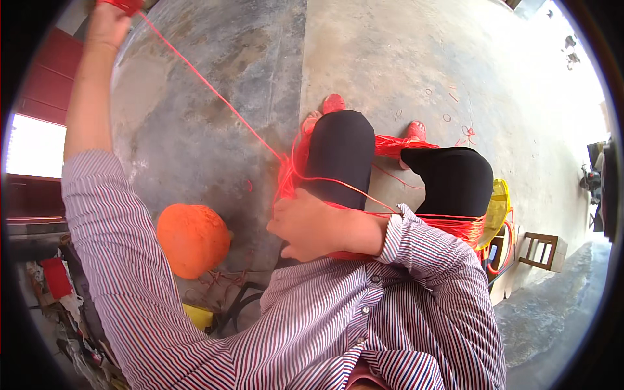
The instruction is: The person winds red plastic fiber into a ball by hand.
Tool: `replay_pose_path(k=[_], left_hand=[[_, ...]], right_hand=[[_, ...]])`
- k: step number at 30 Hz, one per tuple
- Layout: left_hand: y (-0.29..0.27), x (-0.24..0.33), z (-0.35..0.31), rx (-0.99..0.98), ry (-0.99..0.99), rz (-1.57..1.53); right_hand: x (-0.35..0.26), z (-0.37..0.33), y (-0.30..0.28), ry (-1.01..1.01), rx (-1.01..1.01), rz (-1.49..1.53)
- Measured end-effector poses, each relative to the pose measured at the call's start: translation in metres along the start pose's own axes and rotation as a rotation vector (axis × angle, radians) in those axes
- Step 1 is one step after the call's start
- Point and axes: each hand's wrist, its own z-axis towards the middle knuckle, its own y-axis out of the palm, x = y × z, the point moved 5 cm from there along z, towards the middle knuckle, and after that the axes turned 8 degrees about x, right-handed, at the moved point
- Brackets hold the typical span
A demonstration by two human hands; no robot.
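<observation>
Bright light reaches you most strongly from the upper right, where the floor washes out to near white. To your left the floor is greyer and dimmer, though a pale rectangular panel glares blank white. Your black trousers swallow most detail, and the red cord by your knee looks oversaturated. Your left hand, close to the rim, looks soft; the fisheye bends straight edges there, and a black circular border cuts off the corners.
</observation>
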Motion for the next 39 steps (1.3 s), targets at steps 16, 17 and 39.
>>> replay_pose_path(k=[16, 17, 39], left_hand=[[0.007, -0.064, -0.077, -0.435, -0.215, 0.100], [0.002, -0.067, -0.072, -0.424, -0.214, 0.094], [0.088, -0.041, -0.139, -0.704, -0.374, -0.273]], right_hand=[[0.063, 0.045, -0.014, 0.224, -0.164, -0.184], [0.072, 0.064, -0.009, 0.179, 0.116, -0.020], [0.163, 0.076, -0.140, 0.391, 1.145, 0.660]])
